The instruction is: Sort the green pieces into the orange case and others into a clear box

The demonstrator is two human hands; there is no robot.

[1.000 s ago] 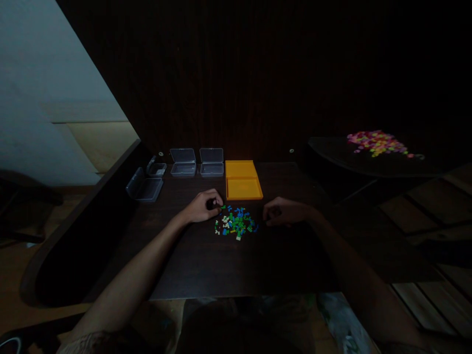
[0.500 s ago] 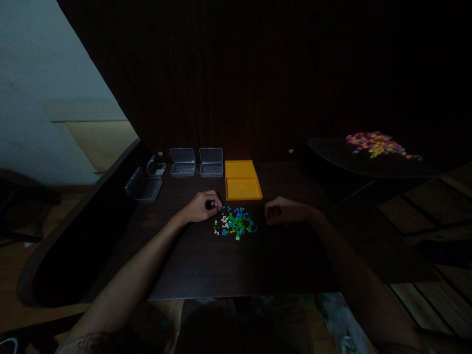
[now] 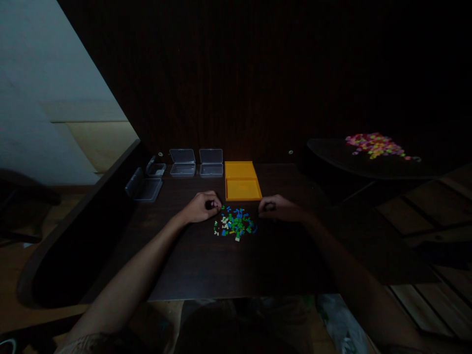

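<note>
A loose pile of small building bricks (image 3: 239, 224), green, blue, cream and a little yellow, lies on the dark table. At its upper left edge rests my left hand (image 3: 202, 206), fingers curled in with the tips close to a green piece; whether anything is between them is too dark to see. My right hand (image 3: 279, 207) is closed at the upper right of the pile, just off the front right corner of the yellow box. Its curled fingers hide whatever may be inside. The yellow box (image 3: 244, 198) stands open behind the bricks, lid tipped back.
Two clear plastic cases (image 3: 182, 172) stand open left of the yellow box. Another open case (image 3: 149, 192) and a smaller one (image 3: 158, 170) are near the left side panel (image 3: 84, 216). Brightly coloured small pieces (image 3: 376, 145) lie heaped on a shelf (image 3: 332, 152) at the right.
My right hand has moved a little left and slightly up, closer to the yellow box's corner. My left hand and the pile look the same.
</note>
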